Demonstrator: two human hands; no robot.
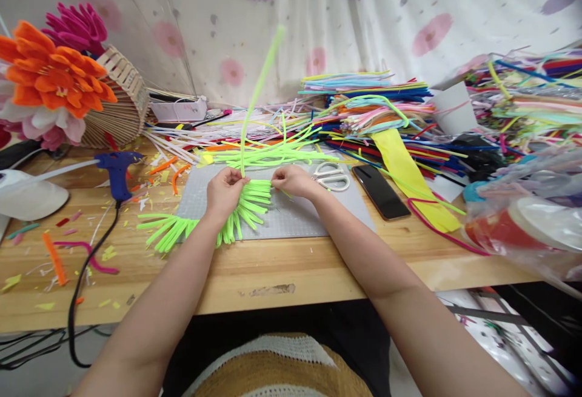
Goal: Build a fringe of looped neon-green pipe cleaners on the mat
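So the blue glue gun [119, 173] is off to the left, then there's the lime-green fringe [248, 206], partly on the grey mat [295, 221]. Left hand [224, 194] is pinched tight on an upright green stem [253, 103]; right hand's [293, 180] fingers are curled by the fringe's right end, can't tell if they're gripping anything. Then scissors [331, 177], phone [382, 191].

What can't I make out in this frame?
All in the head view:
Middle of the green fringe: partly hidden by the left hand and left forearm.
What the right hand pinches, if anything: covered by its own fingers.
Tip of the upright green stem: blurred.
Whole outline of the orange flower: cut off by the left edge.
Red thing at right: obscured by clear plastic.
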